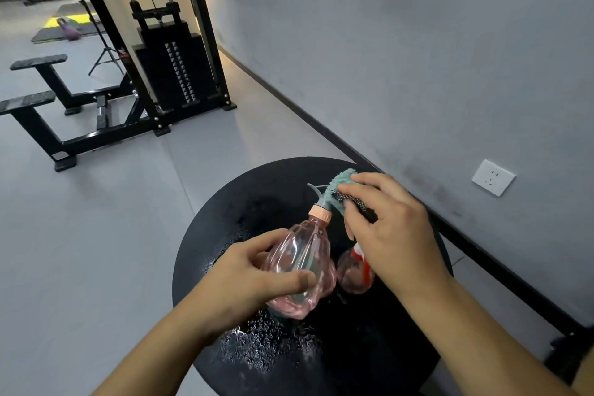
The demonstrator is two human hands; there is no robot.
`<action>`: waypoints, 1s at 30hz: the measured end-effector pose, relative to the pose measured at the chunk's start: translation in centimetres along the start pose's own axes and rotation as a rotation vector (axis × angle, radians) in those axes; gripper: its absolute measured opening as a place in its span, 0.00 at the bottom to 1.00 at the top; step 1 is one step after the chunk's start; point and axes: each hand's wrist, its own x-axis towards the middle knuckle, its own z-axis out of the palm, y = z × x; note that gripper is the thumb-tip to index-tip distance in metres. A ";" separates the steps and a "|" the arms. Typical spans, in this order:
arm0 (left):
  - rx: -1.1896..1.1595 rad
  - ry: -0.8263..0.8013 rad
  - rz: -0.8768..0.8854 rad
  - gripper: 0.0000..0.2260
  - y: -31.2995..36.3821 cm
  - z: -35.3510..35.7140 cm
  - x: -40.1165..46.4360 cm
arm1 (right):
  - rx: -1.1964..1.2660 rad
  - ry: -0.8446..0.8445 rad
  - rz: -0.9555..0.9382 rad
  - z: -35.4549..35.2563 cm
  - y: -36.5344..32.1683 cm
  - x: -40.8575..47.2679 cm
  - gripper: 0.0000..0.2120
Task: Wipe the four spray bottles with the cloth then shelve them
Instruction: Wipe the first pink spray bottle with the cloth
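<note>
My left hand (257, 276) grips a clear pink spray bottle (305, 257) by its ribbed body and holds it tilted above the round black table (225, 234). The bottle has a peach collar and a grey-blue spray head. My right hand (385, 228) grips a teal fluffy cloth (340, 186) with a dark patterned edge and presses it round the spray head. A second pink bottle (350, 273) with a red and white top stands on the table under my right wrist, partly hidden. No other bottles and no shelf are in view.
Water drops (266, 344) lie on the near part of the table. A grey wall with a white socket (493, 177) runs along the right. A black cable weight machine (173, 64) and its base frame stand on the grey floor at the left.
</note>
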 end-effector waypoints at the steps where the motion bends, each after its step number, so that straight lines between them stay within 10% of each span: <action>1: 0.013 -0.001 0.000 0.21 0.0 0.0 0.0 | 0.018 -0.027 -0.010 0.2 -0.3 -0.2 0.12; 30: -0.059 -0.026 0.047 0.20 0.3 -0.3 0.1 | 0.054 0.013 0.096 -0.3 0.1 0.3 0.13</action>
